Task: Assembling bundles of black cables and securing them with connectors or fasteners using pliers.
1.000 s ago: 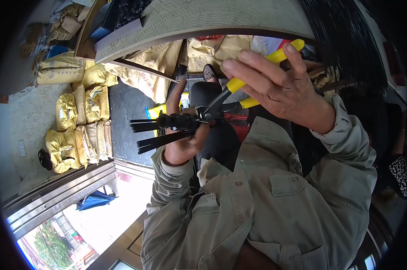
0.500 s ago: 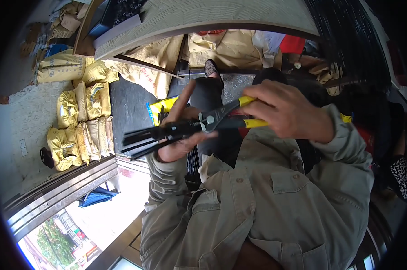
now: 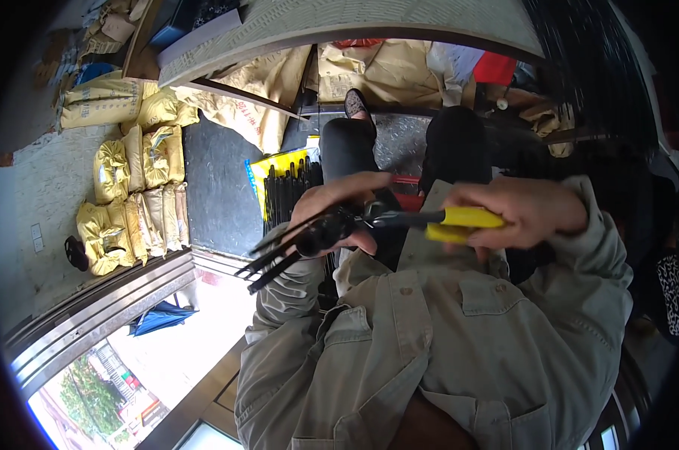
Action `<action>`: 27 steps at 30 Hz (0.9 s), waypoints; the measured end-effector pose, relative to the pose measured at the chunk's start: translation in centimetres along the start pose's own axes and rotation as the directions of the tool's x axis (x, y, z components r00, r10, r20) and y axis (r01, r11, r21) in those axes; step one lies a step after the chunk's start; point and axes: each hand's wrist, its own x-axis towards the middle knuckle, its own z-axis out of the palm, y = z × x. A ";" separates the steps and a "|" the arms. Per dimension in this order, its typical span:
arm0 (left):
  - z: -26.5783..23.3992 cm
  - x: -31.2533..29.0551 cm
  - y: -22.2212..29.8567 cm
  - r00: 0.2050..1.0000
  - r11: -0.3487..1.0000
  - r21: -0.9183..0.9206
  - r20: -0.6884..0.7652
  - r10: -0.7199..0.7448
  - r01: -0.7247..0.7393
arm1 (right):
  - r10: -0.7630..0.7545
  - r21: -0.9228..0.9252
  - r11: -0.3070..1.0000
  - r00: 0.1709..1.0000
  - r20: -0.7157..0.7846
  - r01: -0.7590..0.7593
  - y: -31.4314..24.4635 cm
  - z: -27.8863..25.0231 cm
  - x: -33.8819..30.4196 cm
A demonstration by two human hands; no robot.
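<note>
Pliers [image 3: 407,220] and rods [image 3: 279,255] above yellow sacks [image 3: 133,195]

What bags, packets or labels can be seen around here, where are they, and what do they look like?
Yellow sacks: stacked at the left on the pale floor, plump, glossy yellow.
Tan sacks: piled at the top centre, large, dull tan with dark print.
Yellow packet: beside the left hand, flat, blue-edged, holding black strips.
Small pale labels: far left, rectangular.

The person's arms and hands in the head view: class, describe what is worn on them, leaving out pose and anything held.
Both arms wear long sleeves of a pale grey-green work shirt, creased, with buttoned chest pockets. The left hand and right hand are bare: no gloves, and no rings or watch that can be made out.
</note>
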 end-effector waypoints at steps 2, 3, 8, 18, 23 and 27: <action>-0.1 0.2 0.0 0.994 0.999 0.013 0.099 0.037 -0.038 | -0.053 0.046 0.997 0.996 -0.071 0.057 0.4 0.3 0.1; -0.1 0.0 0.0 0.996 0.999 -0.039 0.081 0.035 -0.032 | -0.109 0.088 0.989 0.984 -0.142 0.122 0.6 0.5 0.3; -0.1 -1.0 0.1 0.998 1.000 -0.022 -0.063 0.015 -0.016 | -0.556 -0.902 0.423 0.762 -0.332 -0.085 -0.9 2.4 0.8; 0.7 -1.3 0.5 0.953 0.992 0.026 -0.282 -0.113 0.126 | -0.766 -0.936 0.195 0.550 -0.331 -0.293 -1.0 1.1 3.2; 1.7 -0.7 0.0 0.901 0.987 -0.134 -0.413 -0.135 0.086 | -0.793 -0.907 0.338 0.443 -0.418 -0.252 2.2 2.1 5.0; 2.1 0.2 1.5 0.879 0.982 -0.079 -0.438 -0.189 0.172 | -0.521 -0.819 0.570 0.741 -0.424 -0.067 -1.2 0.6 1.5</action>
